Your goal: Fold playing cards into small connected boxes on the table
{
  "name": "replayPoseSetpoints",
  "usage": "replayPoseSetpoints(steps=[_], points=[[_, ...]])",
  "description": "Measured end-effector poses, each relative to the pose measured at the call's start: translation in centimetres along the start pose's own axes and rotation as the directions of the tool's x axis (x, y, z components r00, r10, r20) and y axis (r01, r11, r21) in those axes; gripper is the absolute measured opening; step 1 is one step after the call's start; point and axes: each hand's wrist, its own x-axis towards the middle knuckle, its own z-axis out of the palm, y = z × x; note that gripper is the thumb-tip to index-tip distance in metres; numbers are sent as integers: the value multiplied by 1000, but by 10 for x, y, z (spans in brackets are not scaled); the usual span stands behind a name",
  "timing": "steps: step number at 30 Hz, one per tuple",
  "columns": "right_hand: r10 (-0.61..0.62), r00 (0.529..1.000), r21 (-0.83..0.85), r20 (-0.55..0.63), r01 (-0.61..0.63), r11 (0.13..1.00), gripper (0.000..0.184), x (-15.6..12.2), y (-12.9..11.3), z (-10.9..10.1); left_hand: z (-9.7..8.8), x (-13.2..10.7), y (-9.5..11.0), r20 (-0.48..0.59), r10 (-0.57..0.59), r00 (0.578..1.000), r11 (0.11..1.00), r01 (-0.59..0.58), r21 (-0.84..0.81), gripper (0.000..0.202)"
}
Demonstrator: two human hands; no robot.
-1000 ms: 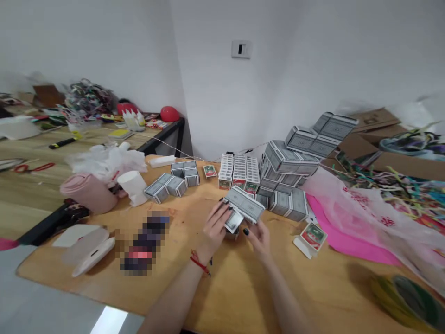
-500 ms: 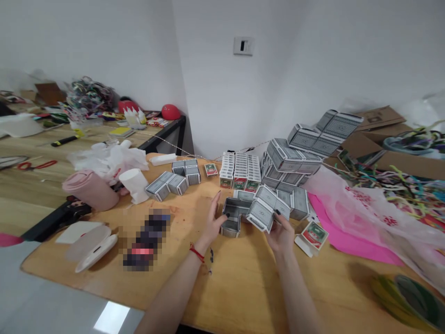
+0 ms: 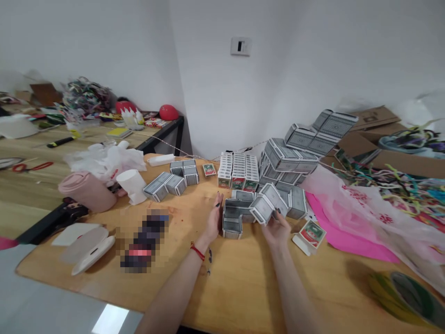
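My right hand (image 3: 278,228) grips a tilted block of grey patterned playing cards (image 3: 267,204) above the table, thumb on its face. My left hand (image 3: 212,221) has its fingers stretched out along the left side of an open-topped box shape made of cards (image 3: 232,221). Whether it touches that side I cannot tell. Behind stand rows of card packs (image 3: 238,170) with red and green ends. A leaning stack of joined card blocks (image 3: 292,155) rises behind my right hand. An opened card pack (image 3: 310,235) lies to the right of that hand.
More joined card blocks (image 3: 166,184) and a single pack (image 3: 209,170) are at the back left. A tissue roll (image 3: 131,185), a pink roll (image 3: 86,191) and a white case (image 3: 93,255) lie left. Tape (image 3: 405,299) sits front right, beside pink sheeting (image 3: 347,229).
My left thumb has come off the box shape's rim, and the hand now lies along its side. The held card block has tilted and turned in my right hand.
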Motion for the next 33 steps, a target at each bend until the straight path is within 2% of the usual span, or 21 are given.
replayPoseSetpoints(steps=[5,8,13,14,16,19,22,25,26,28,30,31,33], points=[[67,997,-16,38,-66,998,14,-4,9,2,5,-3,-6,40,-16,999,998,14,57,47],[81,996,-65,49,-77,995,15,-8,12,4,4,-7,-4,75,9,997,968,-27,248,46],[130,989,-146,73,-119,982,15,-10,12,8,-3,-10,12,64,133,989,769,-144,623,70],[126,989,-158,77,-112,981,15,-10,11,8,-5,-9,17,95,151,984,726,-175,664,67],[100,992,-166,73,-87,982,16,-11,7,9,-8,-6,26,142,153,978,641,-208,739,49],[55,997,-144,56,-47,988,15,-11,-1,6,-13,-3,35,72,154,986,572,-148,807,34],[22,999,-149,30,-18,989,11,-8,-8,0,-17,-8,44,27,177,984,513,-116,850,36],[14,1000,-160,16,-12,987,11,-5,-13,-6,-20,-16,54,75,155,985,383,-130,915,44],[9,1000,-156,7,-8,988,12,-4,-15,-7,-20,-17,58,92,154,984,376,-144,915,42],[-2,1000,-156,-14,0,988,13,-3,-18,-10,-21,-17,61,95,219,971,449,-187,874,35],[-23,999,-176,-24,18,984,14,-4,-21,-11,-21,-14,60,88,285,954,594,-248,765,35],[-35,999,-194,-20,31,981,14,-5,-22,-12,-20,-12,57,106,279,954,671,-273,690,39],[-59,998,-225,-1,57,973,16,-6,-23,-12,-18,-7,49,167,194,967,795,-255,551,53]])
